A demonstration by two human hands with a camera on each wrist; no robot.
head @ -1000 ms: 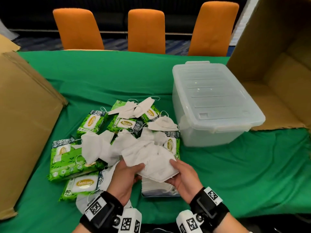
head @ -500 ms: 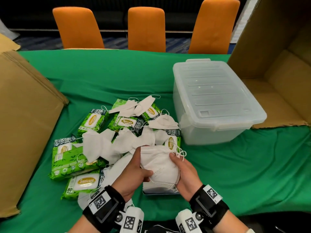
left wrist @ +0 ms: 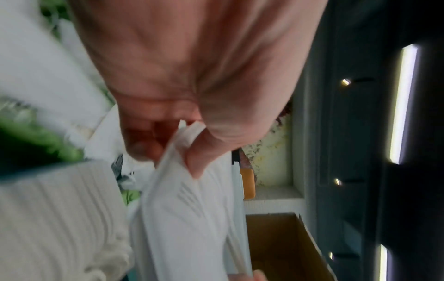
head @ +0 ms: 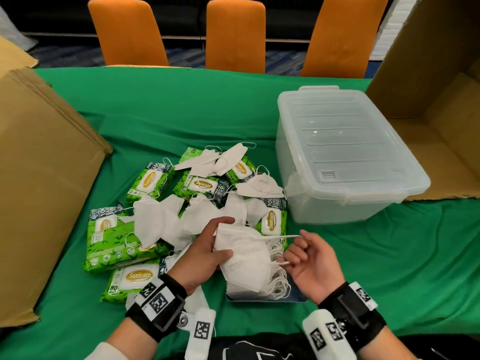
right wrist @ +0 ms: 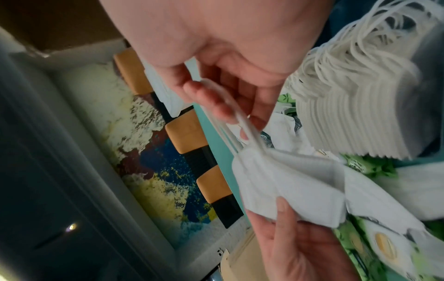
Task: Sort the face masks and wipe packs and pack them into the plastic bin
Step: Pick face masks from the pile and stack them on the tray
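My left hand [head: 220, 237] pinches a folded white face mask [head: 239, 248] [left wrist: 182, 218] [right wrist: 288, 186] between thumb and fingers, just above a stack of white masks [head: 257, 279] [right wrist: 355, 121]. My right hand [head: 298, 249] pinches that mask's white ear loops [head: 275, 238] [right wrist: 240, 121] and holds them taut to the right. More loose masks [head: 155, 219] lie over several green wipe packs [head: 117, 242] on the green cloth. The clear plastic bin [head: 342, 157] stands to the right with its lid on.
A closed cardboard box [head: 39, 178] stands at the left and an open cardboard box [head: 441, 113] at the right, behind the bin. Three orange chairs [head: 233, 35] line the table's far edge. A blue tray [head: 296, 298] lies under the mask stack.
The mask held by both hands is now folded flat in my left hand. My right hand has left its body, moved right and pulled the ear loops taut.
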